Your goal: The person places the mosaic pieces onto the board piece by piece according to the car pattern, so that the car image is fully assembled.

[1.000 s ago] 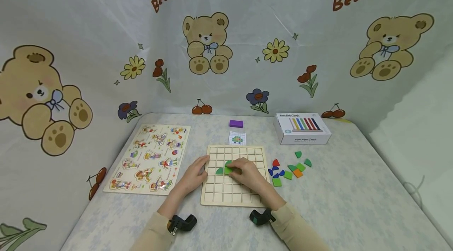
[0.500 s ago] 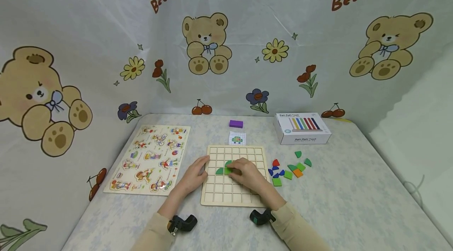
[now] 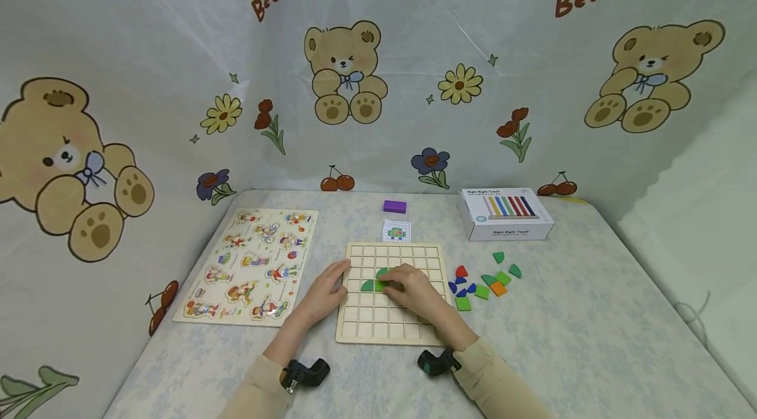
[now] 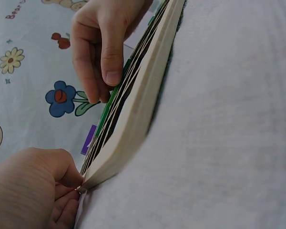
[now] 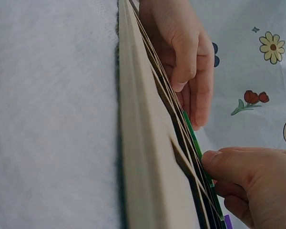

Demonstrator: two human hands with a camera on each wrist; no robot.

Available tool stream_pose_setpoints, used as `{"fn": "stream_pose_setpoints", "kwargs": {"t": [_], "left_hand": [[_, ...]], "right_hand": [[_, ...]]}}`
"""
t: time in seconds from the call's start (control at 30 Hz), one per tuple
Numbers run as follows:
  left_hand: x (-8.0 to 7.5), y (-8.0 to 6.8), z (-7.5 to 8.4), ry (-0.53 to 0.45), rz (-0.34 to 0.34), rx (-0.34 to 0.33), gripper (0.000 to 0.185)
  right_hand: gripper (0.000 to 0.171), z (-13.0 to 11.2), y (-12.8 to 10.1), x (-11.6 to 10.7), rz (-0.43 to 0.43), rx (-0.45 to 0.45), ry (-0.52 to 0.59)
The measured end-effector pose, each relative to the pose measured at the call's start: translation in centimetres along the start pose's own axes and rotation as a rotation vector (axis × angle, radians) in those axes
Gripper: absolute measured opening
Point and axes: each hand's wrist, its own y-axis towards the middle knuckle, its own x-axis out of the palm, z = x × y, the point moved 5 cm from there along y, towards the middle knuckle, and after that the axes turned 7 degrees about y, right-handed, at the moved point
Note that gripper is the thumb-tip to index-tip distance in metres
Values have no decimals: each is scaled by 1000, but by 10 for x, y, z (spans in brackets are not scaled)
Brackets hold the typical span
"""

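Observation:
A wooden grid board (image 3: 384, 324) lies on the table in front of me. My left hand (image 3: 324, 289) rests against its left edge, thumb on the rim; the left wrist view shows its knuckles (image 4: 31, 183) at the board's corner (image 4: 128, 138). My right hand (image 3: 414, 289) is over the middle of the board, thumb and fingertips curled onto a green piece (image 3: 371, 284) that sits in the grid. That piece shows as a thin green strip (image 4: 115, 93) under the right fingers (image 4: 107, 52), and in the right wrist view as a green strip (image 5: 193, 136) by the right hand (image 5: 248, 181).
Loose coloured pieces (image 3: 481, 282) lie right of the board. A white box (image 3: 505, 214), a purple block (image 3: 394, 207) and a pattern card (image 3: 396, 231) sit behind it. A picture peg puzzle (image 3: 251, 264) lies to the left. A bear-print cloth backs the table.

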Motion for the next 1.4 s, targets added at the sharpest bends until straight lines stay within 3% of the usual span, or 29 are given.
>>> {"fn": "stream_pose_setpoints", "kwargs": {"t": [0.13, 0.27, 0.53, 0.73, 0.93, 1.1, 1.4], "left_hand": [[0, 0, 0, 7, -3, 1, 57], [0, 0, 0, 7, -17, -13, 58], [0, 0, -1, -9, -16, -19, 58], [1, 0, -1, 0, -21, -22, 58], [1, 0, -1, 23, -17, -31, 58], [2, -1, -2, 24, -10, -33, 57], [1, 1, -4, 1, -10, -28, 58]], "right_hand": [[24, -1, 0, -1, 6, 16, 33], [26, -6, 3, -10, 24, 80, 156], [30, -10, 3, -53, 82, 181, 250], [31, 10, -19, -89, 152, 274, 187], [33, 32, -55, -123, 220, 326, 110], [35, 47, -87, -150, 278, 431, 66], [32, 63, -122, -164, 275, 594, -14]]}}
